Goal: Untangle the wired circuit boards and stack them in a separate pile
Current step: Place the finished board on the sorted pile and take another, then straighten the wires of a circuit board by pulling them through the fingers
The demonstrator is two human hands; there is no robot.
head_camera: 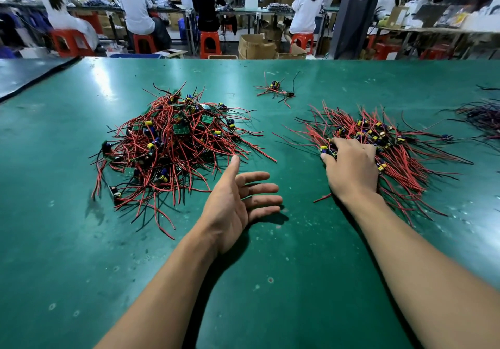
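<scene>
- A smooth, glossy green table mat [81, 240] is spread under everything; its surface is speckled with pale marks.
- On the left of the mat a tangled heap [173, 143] is mounded up. It is made of thin red and black insulated wires knotted around small green circuit boards that carry yellow and blue cylindrical parts.
- To the right, well apart from it, a flatter pile [400, 159] of the same wired boards is laid out, with its wires fanned outward.
- A small cluster [276, 89] of a few wired boards is set farther back, between the two.
- A dark bundle [484, 116] of mostly black wires is partly cut off at the right edge.
- The left hand [238, 200] is held between the heap and the pile, on its edge with the palm turned right, fingers straight and spread, thumb raised; nothing is held.
- The right hand [351, 164] is laid palm down on the near-left part of the flatter pile, fingers bent into the boards; whether one is pinched cannot be told.
</scene>
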